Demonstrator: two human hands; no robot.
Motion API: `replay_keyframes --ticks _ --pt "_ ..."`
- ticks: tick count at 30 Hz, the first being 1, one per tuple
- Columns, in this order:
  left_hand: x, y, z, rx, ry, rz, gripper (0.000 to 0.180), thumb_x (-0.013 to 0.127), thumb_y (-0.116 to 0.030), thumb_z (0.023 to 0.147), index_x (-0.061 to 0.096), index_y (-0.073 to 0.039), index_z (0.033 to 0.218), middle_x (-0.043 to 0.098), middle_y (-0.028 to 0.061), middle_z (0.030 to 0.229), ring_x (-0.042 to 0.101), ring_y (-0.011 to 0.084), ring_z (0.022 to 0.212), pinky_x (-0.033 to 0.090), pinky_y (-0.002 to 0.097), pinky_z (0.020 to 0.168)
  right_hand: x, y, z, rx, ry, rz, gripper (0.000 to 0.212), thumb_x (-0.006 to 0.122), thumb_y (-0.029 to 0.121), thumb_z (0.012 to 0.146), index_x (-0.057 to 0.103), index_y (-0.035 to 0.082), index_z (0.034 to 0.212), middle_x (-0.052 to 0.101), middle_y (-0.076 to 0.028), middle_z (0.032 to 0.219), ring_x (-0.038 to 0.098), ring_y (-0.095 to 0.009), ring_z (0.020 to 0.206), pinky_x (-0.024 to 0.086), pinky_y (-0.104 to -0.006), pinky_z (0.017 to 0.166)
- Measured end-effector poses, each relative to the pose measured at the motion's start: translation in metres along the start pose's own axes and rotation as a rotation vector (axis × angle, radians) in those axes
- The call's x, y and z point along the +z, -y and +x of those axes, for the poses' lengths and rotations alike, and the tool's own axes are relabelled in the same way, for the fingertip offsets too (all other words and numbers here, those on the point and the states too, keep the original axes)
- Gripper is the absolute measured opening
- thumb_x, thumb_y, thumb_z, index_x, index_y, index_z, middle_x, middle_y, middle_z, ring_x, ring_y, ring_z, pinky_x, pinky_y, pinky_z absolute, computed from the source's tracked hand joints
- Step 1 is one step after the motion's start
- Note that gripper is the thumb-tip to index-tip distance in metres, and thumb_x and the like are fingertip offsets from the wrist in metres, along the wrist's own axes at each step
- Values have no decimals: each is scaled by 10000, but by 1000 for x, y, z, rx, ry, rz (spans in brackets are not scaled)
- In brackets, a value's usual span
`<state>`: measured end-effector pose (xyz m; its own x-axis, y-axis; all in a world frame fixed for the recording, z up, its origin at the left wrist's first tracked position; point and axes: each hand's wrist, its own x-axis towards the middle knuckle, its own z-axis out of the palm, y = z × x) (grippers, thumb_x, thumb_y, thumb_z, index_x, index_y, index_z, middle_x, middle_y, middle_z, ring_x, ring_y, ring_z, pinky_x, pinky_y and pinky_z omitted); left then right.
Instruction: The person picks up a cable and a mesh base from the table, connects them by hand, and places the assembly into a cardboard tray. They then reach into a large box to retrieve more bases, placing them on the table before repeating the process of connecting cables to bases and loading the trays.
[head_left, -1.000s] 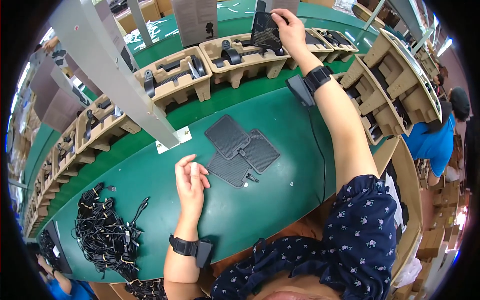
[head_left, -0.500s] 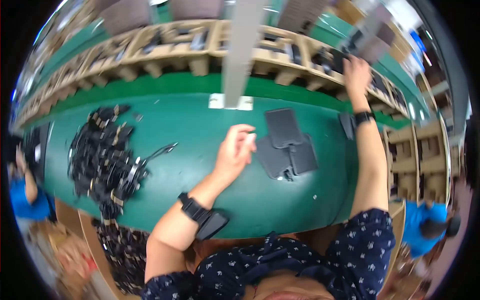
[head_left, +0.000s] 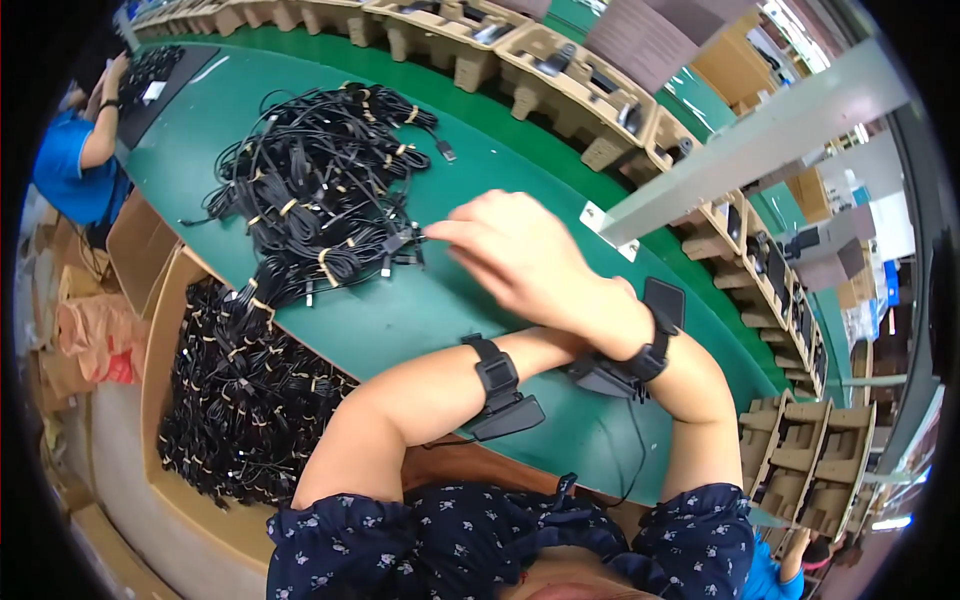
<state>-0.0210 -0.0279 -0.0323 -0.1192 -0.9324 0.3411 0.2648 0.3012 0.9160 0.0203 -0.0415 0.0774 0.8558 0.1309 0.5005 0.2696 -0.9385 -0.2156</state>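
Note:
My right hand (head_left: 525,250) reaches left across my left forearm, fingers stretched out and apart. Its fingertips are at the right edge of a pile of black cables (head_left: 290,200), beside a cable plug (head_left: 398,242). Whether they touch the plug is unclear. The cables are coiled and tied with beige bands. My left hand is largely hidden beneath the right wrist, so its fingers do not show. Partly covered by my right wrist, dark flat pads (head_left: 600,378) lie on the green table (head_left: 390,325). Each forearm wears a black strap with a flat black device.
A cardboard box (head_left: 160,440) full of similar cables stands below the table's left edge. Beige moulded trays (head_left: 560,75) with black parts line the far side, behind a grey metal post (head_left: 740,140). More trays (head_left: 810,450) are at right. A co-worker in blue (head_left: 85,160) sits far left.
My view has turned left. My right hand has left the trays and crossed over my left arm to the cable pile. My left hand has moved right, under the right wrist.

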Motion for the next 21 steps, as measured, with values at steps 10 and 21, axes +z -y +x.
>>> replay_keyframes --ticks 10,21 --pt "-1 21 -3 -85 -125 81 190 463 -205 901 405 -66 1017 466 17 802 450 106 757 392 261 691 97 51 80 11 158 -120 399 632 283 749 504 8 1008 529 -98 803 523 -255 813 444 -347 689" --pt "-5 13 -2 -49 -110 172 232 460 -284 921 425 -69 1000 509 64 696 490 147 618 413 303 569 58 23 35 213 147 245 418 582 -7 761 455 10 1159 540 -170 902 524 -348 877 435 -382 764"
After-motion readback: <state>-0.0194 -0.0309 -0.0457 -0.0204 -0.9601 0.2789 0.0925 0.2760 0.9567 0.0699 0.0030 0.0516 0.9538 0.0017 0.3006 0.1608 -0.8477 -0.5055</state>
